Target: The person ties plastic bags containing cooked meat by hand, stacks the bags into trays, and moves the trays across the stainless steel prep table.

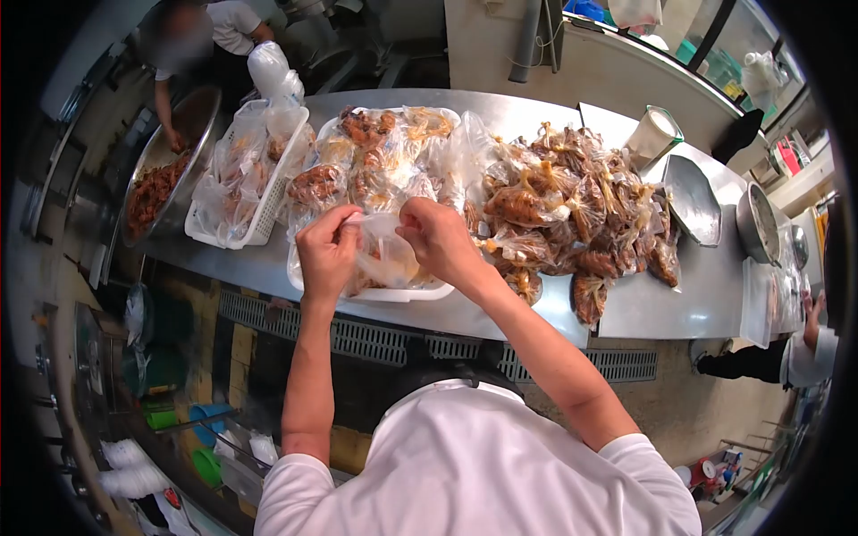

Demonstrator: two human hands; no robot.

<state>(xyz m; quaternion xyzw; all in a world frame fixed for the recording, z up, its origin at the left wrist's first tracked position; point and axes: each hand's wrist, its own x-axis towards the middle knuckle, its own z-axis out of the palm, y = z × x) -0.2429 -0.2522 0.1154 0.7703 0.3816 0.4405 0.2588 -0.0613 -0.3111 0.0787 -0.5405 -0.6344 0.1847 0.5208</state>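
Note:
Between my two hands is a clear plastic bag (pixel 382 234), held up over a white basket (pixel 393 295). My left hand (pixel 327 248) pinches the bag's upper left edge. At its upper right edge, the fingers of my right hand (pixel 438 241) are closed on the plastic. Bags of browned food (pixel 366 129) fill the basket behind and under my hands. A large heap of knotted bags with brown food in sauce (pixel 572 201) lies on the steel table just right of my right hand. What the held bag contains is hard to make out.
Left stands another white basket (pixel 259 228) of bags, then a big metal bowl (pixel 201 170) of reddish food, with a co-worker's hand (pixel 176 141) in it. To the right are a metal tray (pixel 693 201), a white tin (pixel 655 134) and a metal pot (pixel 758 223). Another person (pixel 809 353) stands far right.

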